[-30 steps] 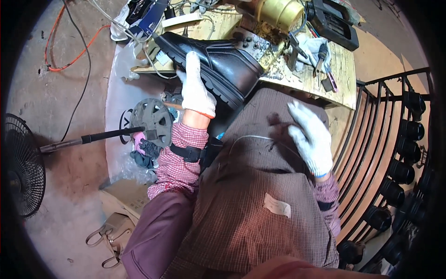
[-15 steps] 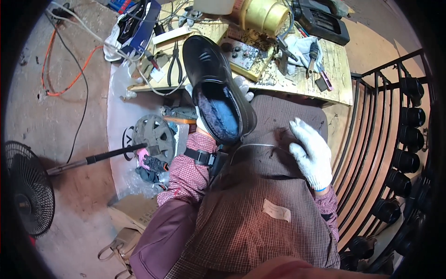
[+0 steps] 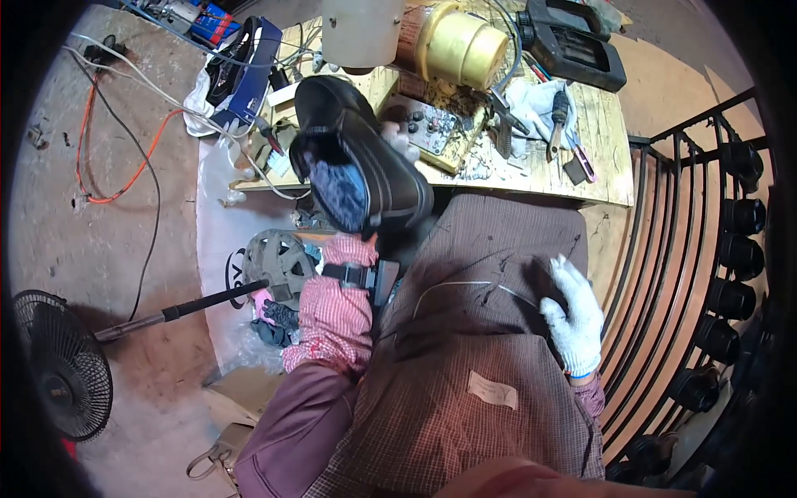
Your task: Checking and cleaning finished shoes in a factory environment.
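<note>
A black leather shoe [image 3: 378, 170] with a fluffy bluish lining is held up at the table's near edge, its opening facing me and its toe pointing away. My left hand [image 3: 400, 141] grips it from beneath; only some white-gloved fingers show past the shoe's right side, and the palm is hidden. In a white knitted glove, my right hand [image 3: 574, 319] hovers by the right side of my brown checked apron [image 3: 465, 398]. Its fingers are apart and nothing is in them.
On the wooden table [image 3: 602, 178] stand a yellow machine [image 3: 465, 41] with a control panel [image 3: 427, 124], a brush [image 3: 559, 120] and a pink cutter [image 3: 584, 158]. A black metal rack [image 3: 647, 274] holding several shoes is at right; a fan [image 3: 62, 365] is at left.
The shoe has moved left and tilted, showing more of its right side, and covers the pliers on the table. My right hand has moved slightly right and down. The view has shifted a little.
</note>
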Tool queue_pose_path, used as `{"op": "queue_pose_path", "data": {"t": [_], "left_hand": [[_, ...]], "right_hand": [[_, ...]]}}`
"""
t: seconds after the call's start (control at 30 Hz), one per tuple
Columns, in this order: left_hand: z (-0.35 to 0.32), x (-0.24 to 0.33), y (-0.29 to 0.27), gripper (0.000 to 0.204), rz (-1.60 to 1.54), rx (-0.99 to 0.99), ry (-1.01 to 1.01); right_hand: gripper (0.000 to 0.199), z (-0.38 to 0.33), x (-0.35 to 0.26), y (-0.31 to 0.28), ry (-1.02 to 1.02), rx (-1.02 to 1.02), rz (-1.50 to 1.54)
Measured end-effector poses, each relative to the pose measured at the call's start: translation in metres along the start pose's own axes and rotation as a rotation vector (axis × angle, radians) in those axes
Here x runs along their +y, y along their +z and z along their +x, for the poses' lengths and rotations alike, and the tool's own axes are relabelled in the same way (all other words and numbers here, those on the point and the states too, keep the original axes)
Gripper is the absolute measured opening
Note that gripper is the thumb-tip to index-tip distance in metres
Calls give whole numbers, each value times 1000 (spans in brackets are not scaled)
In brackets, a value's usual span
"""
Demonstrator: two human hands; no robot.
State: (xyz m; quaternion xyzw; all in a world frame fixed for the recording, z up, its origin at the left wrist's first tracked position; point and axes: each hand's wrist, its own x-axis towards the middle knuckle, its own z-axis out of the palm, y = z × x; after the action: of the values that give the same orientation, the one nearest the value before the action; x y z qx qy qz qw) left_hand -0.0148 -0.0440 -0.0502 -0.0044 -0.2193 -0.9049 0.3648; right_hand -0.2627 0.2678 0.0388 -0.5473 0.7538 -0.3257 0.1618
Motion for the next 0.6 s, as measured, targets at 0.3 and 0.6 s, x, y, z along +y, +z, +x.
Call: {"op": "queue_pose_path", "data": {"t": [0.3,0.6], "left_hand": [[-68,-86,91,136,-2,343,-430],[-7,-183,145,88,309,133,-692]], "right_hand": [[65,18,-44,-27,-551,-430,-238],[38,-57,-73,-114,-360,-53,-239]]}}
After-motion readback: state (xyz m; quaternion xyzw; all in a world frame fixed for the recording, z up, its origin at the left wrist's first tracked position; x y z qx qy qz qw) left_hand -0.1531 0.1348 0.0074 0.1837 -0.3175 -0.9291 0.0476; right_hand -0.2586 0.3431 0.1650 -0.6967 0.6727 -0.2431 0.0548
